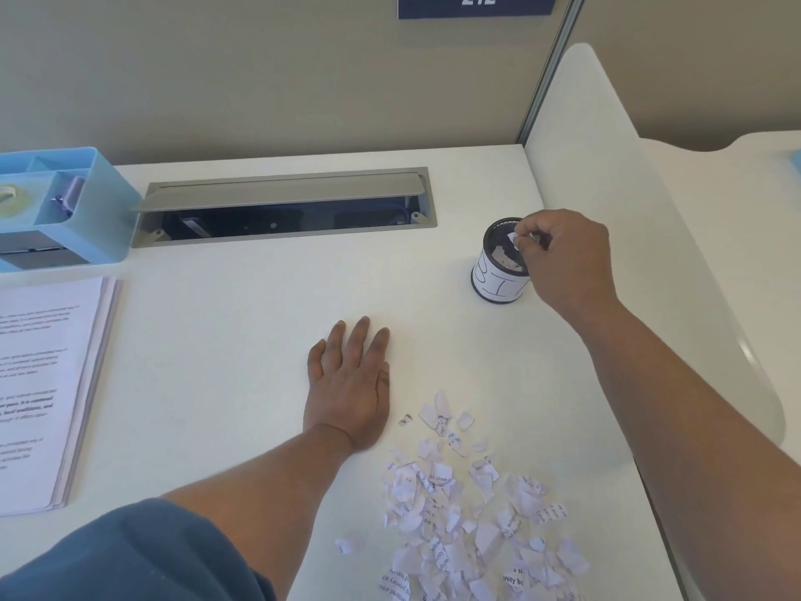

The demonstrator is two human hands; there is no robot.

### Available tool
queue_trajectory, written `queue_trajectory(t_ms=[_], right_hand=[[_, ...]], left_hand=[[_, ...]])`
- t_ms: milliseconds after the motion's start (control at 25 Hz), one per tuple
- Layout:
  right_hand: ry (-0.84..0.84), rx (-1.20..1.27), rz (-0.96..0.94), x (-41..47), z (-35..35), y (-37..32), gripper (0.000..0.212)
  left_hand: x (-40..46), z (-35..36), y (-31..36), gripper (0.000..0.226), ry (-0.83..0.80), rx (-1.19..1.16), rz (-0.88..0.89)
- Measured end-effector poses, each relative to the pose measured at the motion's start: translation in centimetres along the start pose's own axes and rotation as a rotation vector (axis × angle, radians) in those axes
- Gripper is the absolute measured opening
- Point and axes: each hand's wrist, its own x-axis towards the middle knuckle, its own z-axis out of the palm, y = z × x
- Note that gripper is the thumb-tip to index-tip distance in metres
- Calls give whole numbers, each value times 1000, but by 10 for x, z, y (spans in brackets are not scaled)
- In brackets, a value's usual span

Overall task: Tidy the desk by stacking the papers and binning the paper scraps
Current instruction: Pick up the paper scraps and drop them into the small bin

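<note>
Pinching scrap (512, 239) over bin (498, 271) — right hand (568, 262); left hand (351, 383) flat on desk (260, 297), seemingly empty.

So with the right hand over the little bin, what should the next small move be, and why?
Probably release: the right hand pinches a paper scrap directly over the open bin, which already holds scraps. Then it can return to the scrap pile near the flat left hand.
</note>
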Motion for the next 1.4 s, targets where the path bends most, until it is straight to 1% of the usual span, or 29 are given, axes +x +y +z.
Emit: queue_trajectory(t_ms=[160,280,320,440,480,520,560,640,720,760,840,920,960,1120,1160,1320,1400], right_hand=[[-33,-81,-23,2,4,3,25],[-34,-192,-90,-8,6,3,35],[-7,-204,-115,-15,7,2,35],[115,-132,-192,-39,11,0,21],[112,-96,-201,-49,14,1,18],[59,-49,-208,-61,18,1,17],[-49,-2,-206,-73,23,2,18],[-366,28,-174,-101,33,6,26],[-642,-35,-145,-128,41,11,39],[-734,-59,-138,-138,44,12,46],[-837,-87,-143,-153,49,10,58],[-854,-150,-162,-162,52,7,63],[-838,-185,-166,-165,54,5,58],[-771,-170,-174,-174,56,0,24],[-762,-157,-183,-175,56,0,22],[-744,-126,-224,-179,60,5,24],[-745,-130,-231,-180,61,6,21]], left_hand=[[1,1,-1,55,-1,13,-2],[1,1,0,55,4,14,0],[0,0,0,56,2,12,-1],[1,-1,0,58,-1,14,-3],[1,-1,0,58,-5,13,-1],[1,-1,0,57,-8,11,-1],[1,-1,0,57,-7,10,-2],[0,-1,0,56,-4,8,-5],[0,0,1,56,-5,15,-5],[0,-1,1,57,-6,19,-6],[1,-1,1,59,-8,24,-8],[1,-1,1,59,-4,32,-7],[0,-1,1,59,-2,34,-6],[0,0,1,58,2,32,-7],[0,0,1,58,1,31,-8],[0,0,1,56,-3,32,-9],[0,0,1,56,-8,31,-11]])
